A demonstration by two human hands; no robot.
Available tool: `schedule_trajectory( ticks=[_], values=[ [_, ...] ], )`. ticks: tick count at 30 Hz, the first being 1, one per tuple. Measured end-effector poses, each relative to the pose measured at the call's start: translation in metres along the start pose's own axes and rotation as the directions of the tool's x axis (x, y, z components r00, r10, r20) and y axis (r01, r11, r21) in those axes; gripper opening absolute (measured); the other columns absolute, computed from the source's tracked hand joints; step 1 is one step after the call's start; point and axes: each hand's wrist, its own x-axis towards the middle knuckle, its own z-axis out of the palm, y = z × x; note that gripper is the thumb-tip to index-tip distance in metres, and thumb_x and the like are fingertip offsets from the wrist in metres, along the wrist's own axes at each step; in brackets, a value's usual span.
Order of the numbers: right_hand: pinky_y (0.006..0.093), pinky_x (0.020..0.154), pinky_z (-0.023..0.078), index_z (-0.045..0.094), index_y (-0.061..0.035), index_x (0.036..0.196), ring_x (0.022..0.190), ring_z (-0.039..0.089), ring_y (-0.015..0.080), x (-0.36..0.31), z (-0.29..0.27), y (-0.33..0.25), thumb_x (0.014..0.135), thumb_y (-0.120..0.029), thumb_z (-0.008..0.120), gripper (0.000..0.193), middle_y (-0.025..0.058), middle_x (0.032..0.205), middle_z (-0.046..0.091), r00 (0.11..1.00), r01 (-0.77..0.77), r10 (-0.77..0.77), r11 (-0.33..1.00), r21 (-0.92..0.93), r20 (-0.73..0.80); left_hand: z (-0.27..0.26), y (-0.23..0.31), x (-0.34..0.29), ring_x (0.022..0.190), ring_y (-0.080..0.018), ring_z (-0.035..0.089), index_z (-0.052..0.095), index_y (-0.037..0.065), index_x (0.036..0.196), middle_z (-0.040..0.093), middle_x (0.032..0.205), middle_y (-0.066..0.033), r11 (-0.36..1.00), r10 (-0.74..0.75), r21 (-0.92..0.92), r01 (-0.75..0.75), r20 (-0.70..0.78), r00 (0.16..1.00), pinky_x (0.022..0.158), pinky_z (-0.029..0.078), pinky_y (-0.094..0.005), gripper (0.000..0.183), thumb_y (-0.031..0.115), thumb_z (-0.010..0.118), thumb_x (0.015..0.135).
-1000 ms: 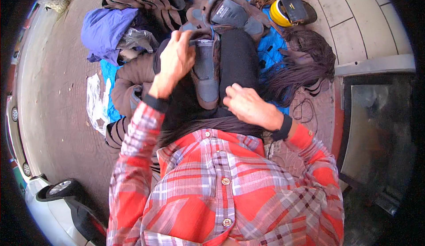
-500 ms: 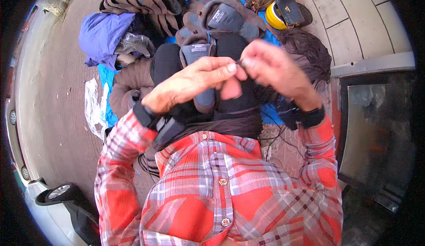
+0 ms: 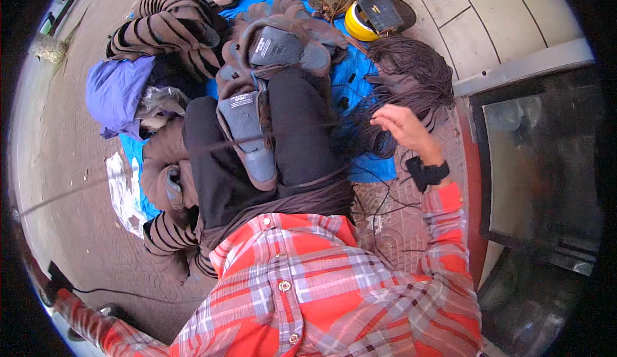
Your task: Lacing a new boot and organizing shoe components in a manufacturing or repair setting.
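A thin dark cord (image 3: pixel 218 145), blurred by motion, stretches taut across my lap. My right hand (image 3: pixel 406 129) is raised to the right of my knees, fingertips pinched at one end of it. At the far left rim my left hand (image 3: pixel 31 257) is dim and cut by the picture's edge; the cord runs up to its fingers, which look closed. Between my thighs lies a brown slipper with a grey-blue sole (image 3: pixel 247 132), sole up. Another slipper (image 3: pixel 276 45) rests beyond my knees on a pile of brown ones. More brown cord (image 3: pixel 289 193) lies across my lap.
A loose brown cord skein (image 3: pixel 418 68) lies right of the blue tarp (image 3: pixel 379 167). Beyond it are a yellow round container (image 3: pixel 360 24), a black pouch (image 3: pixel 379 10) and a wood block (image 3: pixel 331 0). Slipper bundles (image 3: pixel 164 32) and a purple cloth (image 3: pixel 119 93) lie left; a metal-framed panel (image 3: pixel 533 158) stands right.
My hands were close together over my lap. My left arm has swung out to the far left, drawing the cord taut, and my right hand is now lower and apart. The view has shifted.
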Motion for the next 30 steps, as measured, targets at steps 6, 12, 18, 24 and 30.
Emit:
schedule_trajectory(
  ticks=[6,12,18,24,30],
  values=[
    [0.0419,0.061,0.043,0.06,-0.0059,0.081,0.069,0.055,0.0306,-0.038,0.05,0.065,0.081,-0.014,0.057,0.009,0.0117,0.08,0.058,0.963,-0.111,-0.111,0.664,-0.74,-0.244,0.095,-0.021,-0.007,0.1,-0.023,0.056,0.057,-0.005,0.108,0.062,0.105,-0.0162,0.875,-0.075,0.48,0.067,-0.002,0.997,0.091,0.04,-0.0318,0.044,0.033,0.041,0.095],
    [0.0314,0.071,0.051,0.058,-0.0041,0.098,0.082,0.06,0.0196,-0.056,0.084,0.114,0.087,-0.013,0.055,0.014,0.01,0.092,0.061,0.68,0.217,0.696,0.111,0.97,-0.231,0.182,-0.018,-0.082,0.076,-0.0286,0.057,0.059,-0.003,0.083,0.06,0.084,-0.0193,0.844,-0.232,0.521,0.129,0.136,0.963,0.07,0.042,-0.0387,0.034,0.028,0.046,0.091],
    [0.025,0.06,0.046,0.051,-0.001,0.108,0.077,0.057,0.0162,-0.036,0.075,0.099,0.086,-0.004,0.056,0.022,0.0137,0.099,0.06,0.628,0.465,0.739,-0.108,0.879,-0.242,0.186,-0.062,-0.156,0.083,-0.0439,0.056,0.054,-0.003,0.081,0.059,0.086,-0.0263,0.641,-0.412,0.756,0.134,0.191,0.891,0.073,0.045,-0.0472,0.022,0.019,0.052,0.08],
    [0.0242,0.054,0.043,0.052,-0.0014,0.107,0.068,0.055,0.0132,-0.025,0.058,0.042,0.087,-0.006,0.056,0.021,0.0164,0.1,0.061,0.685,0.328,0.678,0.04,0.944,-0.267,0.191,-0.101,-0.168,0.089,-0.0432,0.057,0.051,-0.004,0.093,0.06,0.088,-0.0283,0.445,-0.54,0.895,0.043,0.229,0.81,0.076,0.047,-0.0464,0.022,0.013,0.049,0.08],
    [0.0169,0.04,0.031,0.056,-0.0041,0.102,0.048,0.043,0.0028,-0.006,0.053,0.008,0.088,-0.013,0.056,0.017,0.0088,0.08,0.064,0.735,0.101,0.58,0.42,0.902,-0.352,0.193,-0.114,-0.158,0.114,-0.0322,0.048,0.052,-0.005,0.111,0.053,0.12,-0.0219,0.47,-0.465,0.883,-0.016,0.263,0.846,0.099,0.034,-0.0399,0.041,0.02,0.055,0.079]
  ],
)
